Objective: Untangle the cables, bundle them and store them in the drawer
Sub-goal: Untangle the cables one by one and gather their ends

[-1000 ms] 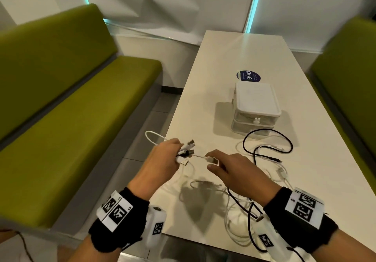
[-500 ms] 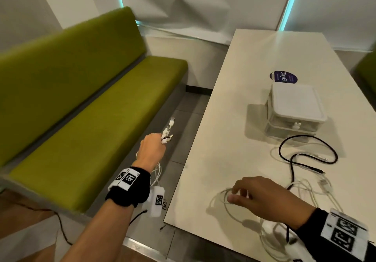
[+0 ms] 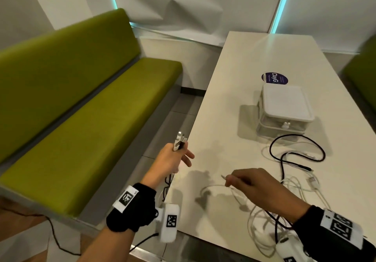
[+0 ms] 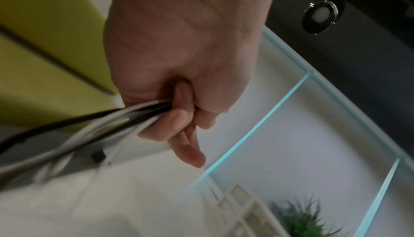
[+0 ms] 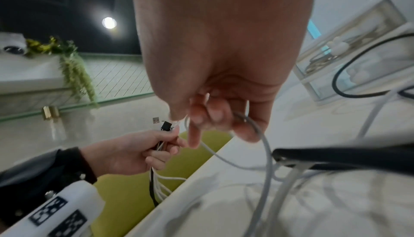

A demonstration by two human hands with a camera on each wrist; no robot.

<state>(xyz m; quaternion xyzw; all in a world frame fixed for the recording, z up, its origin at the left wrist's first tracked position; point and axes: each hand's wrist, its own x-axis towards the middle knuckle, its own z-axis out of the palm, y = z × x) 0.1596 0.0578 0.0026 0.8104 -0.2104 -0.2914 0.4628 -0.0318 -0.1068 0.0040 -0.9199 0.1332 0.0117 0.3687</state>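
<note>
Off the left edge of the white table [image 3: 234, 103], above the green bench [image 3: 85, 107]: left hand [image 3: 169, 160] clenched round a bunch of cable ends [image 3: 179, 140], plugs poking up above the fist, cords dropping below it. Over the table's near part: right hand [image 3: 262, 186] pinching a white cable [image 3: 213, 186], probably close to its plug, though blur hides the tip. Further right: loose tangle of white cables [image 3: 305, 186] with a black cable [image 3: 297, 156] looping through it, just in front of the closed drawer box [image 3: 284, 109].
</note>
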